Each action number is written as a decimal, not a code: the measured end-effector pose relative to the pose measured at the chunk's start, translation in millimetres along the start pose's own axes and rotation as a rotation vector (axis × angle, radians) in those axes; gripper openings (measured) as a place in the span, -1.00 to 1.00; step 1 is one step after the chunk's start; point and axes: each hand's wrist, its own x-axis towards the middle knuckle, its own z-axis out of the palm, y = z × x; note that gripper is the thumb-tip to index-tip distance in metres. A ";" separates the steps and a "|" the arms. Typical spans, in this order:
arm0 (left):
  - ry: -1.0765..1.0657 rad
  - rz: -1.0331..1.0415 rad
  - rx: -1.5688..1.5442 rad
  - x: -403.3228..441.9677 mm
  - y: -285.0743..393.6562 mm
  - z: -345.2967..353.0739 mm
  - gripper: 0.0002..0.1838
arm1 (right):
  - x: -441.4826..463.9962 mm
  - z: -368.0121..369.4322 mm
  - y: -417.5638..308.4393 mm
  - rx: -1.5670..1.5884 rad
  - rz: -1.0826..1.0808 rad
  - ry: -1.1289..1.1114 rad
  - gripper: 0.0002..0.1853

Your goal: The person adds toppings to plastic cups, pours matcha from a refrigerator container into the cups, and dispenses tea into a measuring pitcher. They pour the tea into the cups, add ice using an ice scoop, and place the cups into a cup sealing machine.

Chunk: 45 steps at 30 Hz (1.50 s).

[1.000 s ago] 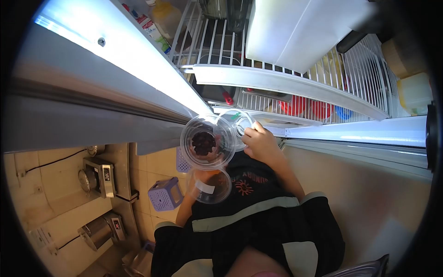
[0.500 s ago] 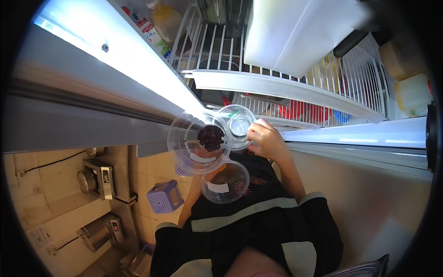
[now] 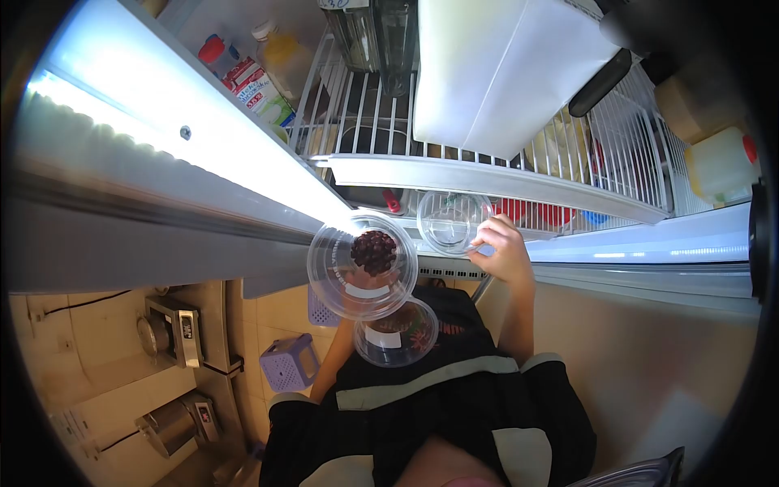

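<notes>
A clear plastic cup with dark red, bean-like pieces at its bottom is in front of my left hand. That hand shows only blurrily through the plastic, its fingers around the cup's underside. Just below, overlapping it, a second clear cup bears a white label; whether the same hand holds it is unclear. My right hand pinches the rim of another clear cup, which looks empty. This cup is held apart from the other two, just under the edge of the fridge shelf.
A wire shelf carries a large white container, a milk carton and bottles. The open fridge's lit side edge runs along the left. Purple stool and scales stand beyond; a yellowish jug is right.
My right hand has moved right with its cup, separating it from the bean cup. My left hand's cups have shifted slightly down. More of the fridge shelf shows.
</notes>
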 end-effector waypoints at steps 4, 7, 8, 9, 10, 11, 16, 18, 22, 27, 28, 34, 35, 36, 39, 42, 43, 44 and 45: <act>-0.058 0.000 -0.040 5.1 -1.8 1.7 -0.35 | -1.6 -3.5 0.9 -0.014 -0.008 0.013 -0.79; -0.105 0.000 -0.076 10.1 -2.0 5.3 -0.32 | -1.2 -2.0 0.4 0.005 -0.011 0.014 -0.80; -0.125 -0.005 -0.093 13.6 -2.5 5.1 -0.32 | -1.2 -0.9 0.2 0.026 -0.012 0.009 -0.81; -0.141 -0.006 -0.106 14.6 -3.0 6.1 -0.31 | -1.0 0.0 0.0 0.047 -0.013 0.004 -0.82; -0.155 -0.003 -0.110 14.1 -3.4 8.4 -0.30 | -0.5 0.9 -0.9 0.048 -0.013 0.005 -0.82; -0.168 -0.004 -0.123 16.6 -4.7 7.2 -0.29 | -2.3 2.0 0.0 0.066 -0.022 0.006 -0.82; -0.229 -0.014 -0.166 23.5 -6.5 9.8 -0.24 | 2.7 5.3 -6.6 0.055 -0.038 -0.051 -0.84; -0.239 -0.020 -0.184 23.7 -8.5 -2.3 -0.22 | 5.5 6.5 -7.4 0.033 -0.065 -0.078 -0.84; -0.191 -0.056 -0.089 24.9 -3.1 -9.0 -0.14 | 9.2 11.7 -8.7 0.031 -0.112 -0.080 -0.84; 0.015 -0.017 0.006 30.3 -4.4 9.5 -0.38 | 11.5 10.7 -8.0 -0.041 -0.112 -0.108 -0.85; 0.001 -0.027 -0.041 31.0 -3.7 3.7 -0.42 | 11.8 11.4 -7.3 -0.042 -0.111 -0.107 -0.85; 0.143 0.116 0.556 28.7 6.5 16.3 -0.68 | 14.9 21.5 -17.7 -0.165 -0.182 -0.147 -0.89; 0.167 0.167 0.634 29.8 4.7 22.8 -0.69 | 15.1 20.3 -18.2 -0.136 -0.182 -0.151 -0.89; 0.195 0.182 0.651 28.0 3.2 21.9 -0.68 | 15.5 18.5 -18.8 -0.108 -0.182 -0.155 -0.89; 0.134 0.191 0.581 30.2 1.8 29.3 -0.65 | 18.7 4.6 -21.9 0.113 -0.119 -0.213 -0.80; 0.100 0.092 0.299 26.0 -1.6 25.7 -0.58 | 20.2 3.3 -7.2 0.369 -0.093 -0.121 -0.80; 0.151 -0.002 0.105 22.2 -4.2 19.5 -0.53 | 18.9 4.4 4.7 0.453 -0.086 -0.091 -0.80; 0.164 0.007 0.155 18.3 -7.0 8.9 -0.49 | 11.3 15.3 41.2 0.648 0.079 -0.043 -0.82; 0.177 0.015 0.204 14.3 -9.7 -1.7 -0.45 | 12.2 21.6 62.5 0.840 0.249 0.005 -0.82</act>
